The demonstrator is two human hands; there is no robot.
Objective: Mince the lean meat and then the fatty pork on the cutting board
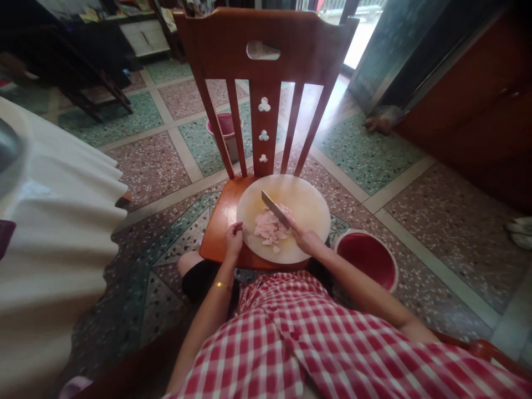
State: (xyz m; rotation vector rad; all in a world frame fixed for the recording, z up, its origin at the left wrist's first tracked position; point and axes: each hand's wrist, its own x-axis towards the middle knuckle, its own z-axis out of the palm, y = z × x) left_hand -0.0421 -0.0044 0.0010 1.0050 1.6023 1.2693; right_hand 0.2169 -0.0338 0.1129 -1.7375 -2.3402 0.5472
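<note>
"Gripping what, that right hand [308,240]?"

"The handle of a grey metal broad-bladed knife [275,209], over pale pink chopped meat [266,228]."

"And the left hand [234,238]?"

"Fingers curled in; I can't tell if it touches the round whitish cutting board [311,213] bearing the meat."

"Set where?"

"On a reddish-brown wooden chair [224,227]; behind its slatted back stands a round red-lined bin [226,124]."
</note>
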